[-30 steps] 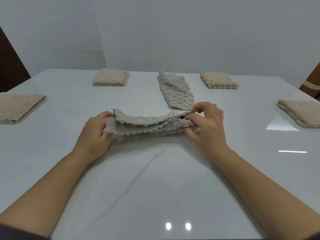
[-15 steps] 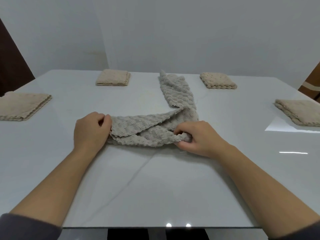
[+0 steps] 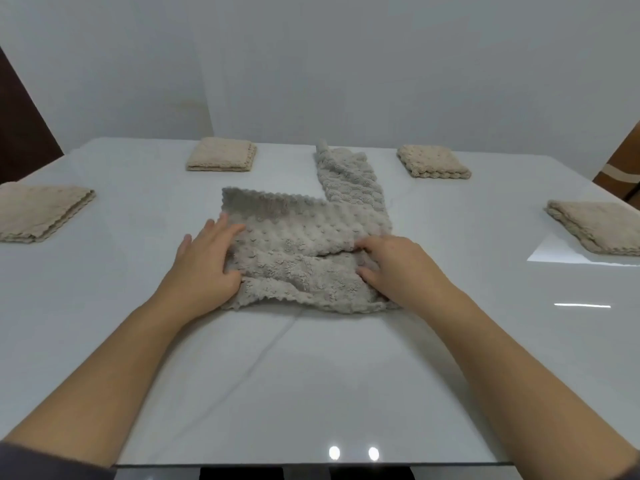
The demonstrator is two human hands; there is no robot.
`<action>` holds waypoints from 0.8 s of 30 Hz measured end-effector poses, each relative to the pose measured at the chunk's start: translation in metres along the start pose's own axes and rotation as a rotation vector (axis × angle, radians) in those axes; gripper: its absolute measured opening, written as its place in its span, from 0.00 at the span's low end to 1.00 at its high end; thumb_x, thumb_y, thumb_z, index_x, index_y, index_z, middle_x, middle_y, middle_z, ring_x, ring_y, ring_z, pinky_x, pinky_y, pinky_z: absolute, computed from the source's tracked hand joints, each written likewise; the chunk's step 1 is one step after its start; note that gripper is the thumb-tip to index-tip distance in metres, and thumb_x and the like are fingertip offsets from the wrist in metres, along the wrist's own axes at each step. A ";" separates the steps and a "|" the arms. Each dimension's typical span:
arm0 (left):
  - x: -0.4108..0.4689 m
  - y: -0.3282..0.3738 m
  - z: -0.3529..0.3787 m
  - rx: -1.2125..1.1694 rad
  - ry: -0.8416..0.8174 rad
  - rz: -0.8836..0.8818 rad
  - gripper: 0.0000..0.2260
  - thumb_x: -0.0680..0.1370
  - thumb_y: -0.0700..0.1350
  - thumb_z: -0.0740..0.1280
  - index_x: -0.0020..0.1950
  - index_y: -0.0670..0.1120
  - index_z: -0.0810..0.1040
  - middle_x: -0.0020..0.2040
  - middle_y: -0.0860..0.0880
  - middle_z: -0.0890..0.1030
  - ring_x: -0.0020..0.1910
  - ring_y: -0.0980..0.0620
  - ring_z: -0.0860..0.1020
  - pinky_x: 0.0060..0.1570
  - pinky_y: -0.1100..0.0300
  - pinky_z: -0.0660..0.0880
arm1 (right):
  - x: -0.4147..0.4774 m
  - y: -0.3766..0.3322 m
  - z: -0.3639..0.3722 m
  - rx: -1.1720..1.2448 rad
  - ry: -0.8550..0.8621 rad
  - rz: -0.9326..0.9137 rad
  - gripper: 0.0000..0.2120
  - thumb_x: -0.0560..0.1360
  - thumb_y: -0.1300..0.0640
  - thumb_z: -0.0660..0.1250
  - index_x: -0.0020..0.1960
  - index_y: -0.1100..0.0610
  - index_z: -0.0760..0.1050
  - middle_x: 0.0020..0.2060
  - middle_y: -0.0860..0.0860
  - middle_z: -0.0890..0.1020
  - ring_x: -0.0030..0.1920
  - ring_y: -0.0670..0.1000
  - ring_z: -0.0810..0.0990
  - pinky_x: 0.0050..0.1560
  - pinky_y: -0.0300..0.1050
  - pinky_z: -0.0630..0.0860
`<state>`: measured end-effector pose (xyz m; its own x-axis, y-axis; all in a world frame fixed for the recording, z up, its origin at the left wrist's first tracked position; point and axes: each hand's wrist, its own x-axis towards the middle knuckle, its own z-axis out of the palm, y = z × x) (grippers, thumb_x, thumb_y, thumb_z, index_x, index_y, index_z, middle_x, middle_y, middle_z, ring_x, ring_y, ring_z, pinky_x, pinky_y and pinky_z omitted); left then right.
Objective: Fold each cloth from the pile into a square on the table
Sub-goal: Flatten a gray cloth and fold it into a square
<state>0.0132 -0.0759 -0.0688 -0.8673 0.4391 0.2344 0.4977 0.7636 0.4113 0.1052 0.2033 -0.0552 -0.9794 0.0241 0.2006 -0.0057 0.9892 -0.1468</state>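
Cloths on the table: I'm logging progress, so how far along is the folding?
Done: four beige folded squares sit spread round the table. In hand: the grey cloth, partly folded, left hand pressing it, right hand gripping its fold. Left: squaring it, plus the grey strip behind, which may be another cloth; I cannot tell.

**Both hands down, left flat, right pinching**

I have both arms stretched forward, converging toward the middle. My left forearm (image 3: 114, 358) runs in from the lower left corner and my right forearm (image 3: 512, 358) from the lower right, both bare. My left hand (image 3: 204, 261) lies palm down, fingers straight and slightly spread, pointing away from me, thumb tucked inward. My right hand (image 3: 398, 265) sits knuckles up, wrist level, its bent fingers and thumb pointing left and pinching a fold of the cloth (image 3: 298, 244).
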 end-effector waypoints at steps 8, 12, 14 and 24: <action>-0.010 0.019 -0.007 -0.120 0.016 0.162 0.13 0.77 0.52 0.57 0.37 0.55 0.78 0.30 0.59 0.81 0.31 0.57 0.78 0.38 0.53 0.77 | 0.006 -0.004 0.000 0.058 -0.049 -0.057 0.16 0.77 0.58 0.57 0.63 0.53 0.73 0.55 0.52 0.81 0.55 0.55 0.78 0.52 0.49 0.74; -0.011 0.012 -0.013 -0.130 0.090 0.140 0.13 0.79 0.50 0.63 0.35 0.55 0.79 0.26 0.55 0.78 0.25 0.55 0.76 0.32 0.55 0.75 | 0.005 -0.002 -0.010 -0.146 0.060 0.073 0.11 0.80 0.50 0.54 0.52 0.51 0.75 0.41 0.51 0.81 0.42 0.56 0.79 0.37 0.46 0.69; -0.012 0.013 -0.015 -0.171 0.139 0.155 0.09 0.75 0.53 0.64 0.35 0.56 0.79 0.27 0.57 0.78 0.27 0.54 0.75 0.31 0.59 0.73 | 0.005 -0.005 -0.009 -0.201 0.089 0.083 0.12 0.80 0.49 0.56 0.49 0.52 0.76 0.39 0.50 0.81 0.41 0.54 0.78 0.37 0.45 0.72; -0.007 0.004 -0.007 0.117 -0.304 0.226 0.33 0.70 0.72 0.48 0.74 0.63 0.61 0.76 0.63 0.57 0.75 0.62 0.55 0.72 0.61 0.54 | -0.001 -0.020 0.026 -0.013 -0.295 0.091 0.38 0.78 0.33 0.41 0.80 0.55 0.42 0.79 0.55 0.42 0.78 0.57 0.40 0.77 0.55 0.40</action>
<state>0.0207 -0.0794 -0.0626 -0.7043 0.7093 0.0287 0.6884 0.6726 0.2715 0.1007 0.1797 -0.0776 -0.9921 0.0711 -0.1031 0.0852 0.9867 -0.1387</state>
